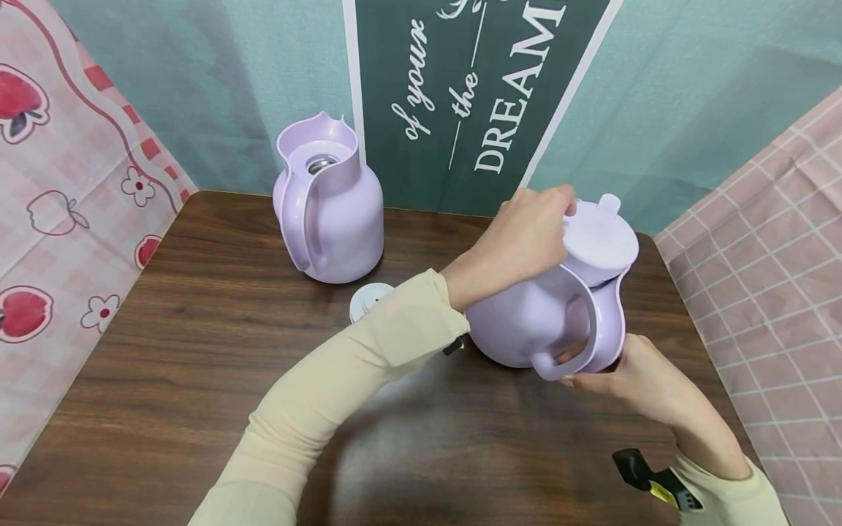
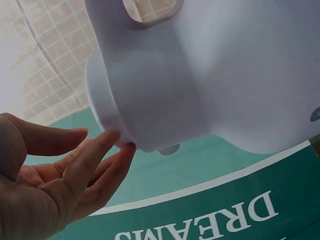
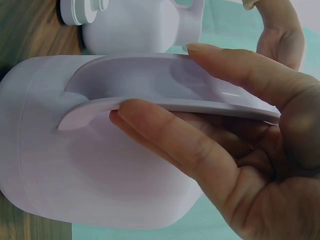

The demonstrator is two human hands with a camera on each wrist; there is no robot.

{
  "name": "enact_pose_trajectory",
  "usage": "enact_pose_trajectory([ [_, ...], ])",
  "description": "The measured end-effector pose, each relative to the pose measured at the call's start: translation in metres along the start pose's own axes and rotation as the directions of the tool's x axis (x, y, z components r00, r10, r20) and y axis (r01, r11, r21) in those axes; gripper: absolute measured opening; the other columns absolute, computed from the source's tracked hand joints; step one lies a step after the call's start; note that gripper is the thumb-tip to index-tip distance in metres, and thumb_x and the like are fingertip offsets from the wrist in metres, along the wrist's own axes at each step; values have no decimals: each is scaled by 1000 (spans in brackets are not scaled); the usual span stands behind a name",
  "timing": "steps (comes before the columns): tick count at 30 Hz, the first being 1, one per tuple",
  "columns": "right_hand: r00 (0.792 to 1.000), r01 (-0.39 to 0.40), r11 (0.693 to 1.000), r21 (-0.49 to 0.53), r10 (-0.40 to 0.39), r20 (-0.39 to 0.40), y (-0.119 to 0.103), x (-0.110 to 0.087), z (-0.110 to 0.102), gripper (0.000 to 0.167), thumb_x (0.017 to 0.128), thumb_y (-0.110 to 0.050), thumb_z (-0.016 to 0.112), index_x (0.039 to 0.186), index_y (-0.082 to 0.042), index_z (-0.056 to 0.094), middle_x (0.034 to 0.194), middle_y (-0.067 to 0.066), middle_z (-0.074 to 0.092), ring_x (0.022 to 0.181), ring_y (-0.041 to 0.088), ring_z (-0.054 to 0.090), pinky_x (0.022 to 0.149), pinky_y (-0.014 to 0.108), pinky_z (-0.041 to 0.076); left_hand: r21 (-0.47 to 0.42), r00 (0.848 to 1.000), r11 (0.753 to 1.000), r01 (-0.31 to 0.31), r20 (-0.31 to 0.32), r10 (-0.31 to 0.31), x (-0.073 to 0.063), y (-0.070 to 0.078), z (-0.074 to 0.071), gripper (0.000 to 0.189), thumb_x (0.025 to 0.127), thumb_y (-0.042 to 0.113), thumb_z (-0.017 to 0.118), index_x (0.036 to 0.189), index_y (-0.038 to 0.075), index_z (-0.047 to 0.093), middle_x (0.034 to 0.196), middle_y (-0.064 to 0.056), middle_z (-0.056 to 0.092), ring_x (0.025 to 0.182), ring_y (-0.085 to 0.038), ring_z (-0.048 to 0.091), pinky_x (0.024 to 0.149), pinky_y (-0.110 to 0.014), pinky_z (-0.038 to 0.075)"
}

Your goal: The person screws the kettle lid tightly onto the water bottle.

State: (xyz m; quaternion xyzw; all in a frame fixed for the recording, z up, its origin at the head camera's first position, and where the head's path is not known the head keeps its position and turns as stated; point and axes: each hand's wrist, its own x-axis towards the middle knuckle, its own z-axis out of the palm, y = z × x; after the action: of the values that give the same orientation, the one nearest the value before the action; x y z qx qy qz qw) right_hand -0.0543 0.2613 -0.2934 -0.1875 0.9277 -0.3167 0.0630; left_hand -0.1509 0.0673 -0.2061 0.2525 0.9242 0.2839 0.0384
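Observation:
At the right of the head view, a lilac thermos jug (image 1: 509,318) appears to lean to the right, its handle (image 1: 595,321) toward me. I cannot tell if its base rests flat. Its round lid (image 1: 601,245) sits over the mouth, with a dark gap at the near side. My left hand (image 1: 526,230) touches the lid's edge with its fingertips; in the left wrist view the thumb stays apart from the lid. My right hand (image 3: 200,145) grips the handle, thumb on one side and fingers on the other.
A second lilac thermos jug (image 1: 342,219) stands lidless at the back left, its round inner mouth showing. A white stopper (image 1: 368,298) lies on the brown wooden table (image 1: 217,351), partly behind my left sleeve. Patterned cloths (image 1: 72,212) hang left, right and behind.

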Motion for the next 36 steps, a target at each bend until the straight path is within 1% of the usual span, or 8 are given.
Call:
enact_pose_trajectory([
  [6,1000,-3,1000,2,3,2,0,0,0,27,69,-11,79,89,-11,61,75,-10,62,66,2,54,58,22,43,-94,1000,996,-4,-31,1,5,-5,5,40,86,4,49,125,15,49,107,3,61,85,-14,53,64,-21,40],
  [11,1000,2,1000,8,-2,3,0,0,1,26,69,-11,79,88,-11,61,74,-10,62,65,3,54,57,22,43,-138,1000,990,-10,-29,6,8,-8,6,44,88,3,45,130,16,45,110,4,61,87,-13,50,65,-20,38],
  [15,1000,19,1000,1,-19,-4,0,0,2,27,69,-9,79,88,-10,61,74,-11,61,64,2,54,56,22,43,-120,999,993,9,-46,-14,6,-8,4,41,89,6,46,128,15,46,103,2,63,86,-15,52,65,-22,39],
  [19,1000,8,1000,-3,-8,-3,0,0,1,27,68,-11,79,88,-11,61,74,-10,61,64,2,54,56,22,43,-89,995,996,31,-93,-39,0,-8,1,33,89,8,48,122,13,47,100,1,62,82,-17,56,65,-25,41],
  [21,1000,-4,1000,-2,4,1,0,0,0,26,69,-12,79,88,-12,61,74,-10,61,65,3,54,57,22,43,-87,994,996,37,-100,-46,-2,-7,-1,31,89,9,49,119,12,47,96,1,62,80,-17,55,63,-25,41],
  [29,1000,-2,1000,-11,2,-8,0,0,0,27,68,-12,80,87,-12,62,73,-11,62,65,2,54,57,22,43,-127,998,992,10,-62,-18,-6,-3,-2,35,88,6,48,121,14,46,93,0,63,80,-17,55,63,-25,40],
  [32,1000,0,1000,-12,-1,-8,0,0,0,27,68,-12,80,88,-11,62,73,-11,62,66,2,54,57,22,43,-127,998,992,2,-61,-10,-5,-3,-2,37,87,3,47,122,14,46,90,0,62,80,-17,54,64,-24,40],
  [36,1000,-5,1000,-19,5,-8,0,0,0,28,68,-13,80,88,-11,61,73,-11,61,66,2,54,57,23,43,-124,998,992,-15,-67,6,-2,-5,0,38,87,3,47,123,14,47,94,0,63,82,-18,54,64,-24,39],
])
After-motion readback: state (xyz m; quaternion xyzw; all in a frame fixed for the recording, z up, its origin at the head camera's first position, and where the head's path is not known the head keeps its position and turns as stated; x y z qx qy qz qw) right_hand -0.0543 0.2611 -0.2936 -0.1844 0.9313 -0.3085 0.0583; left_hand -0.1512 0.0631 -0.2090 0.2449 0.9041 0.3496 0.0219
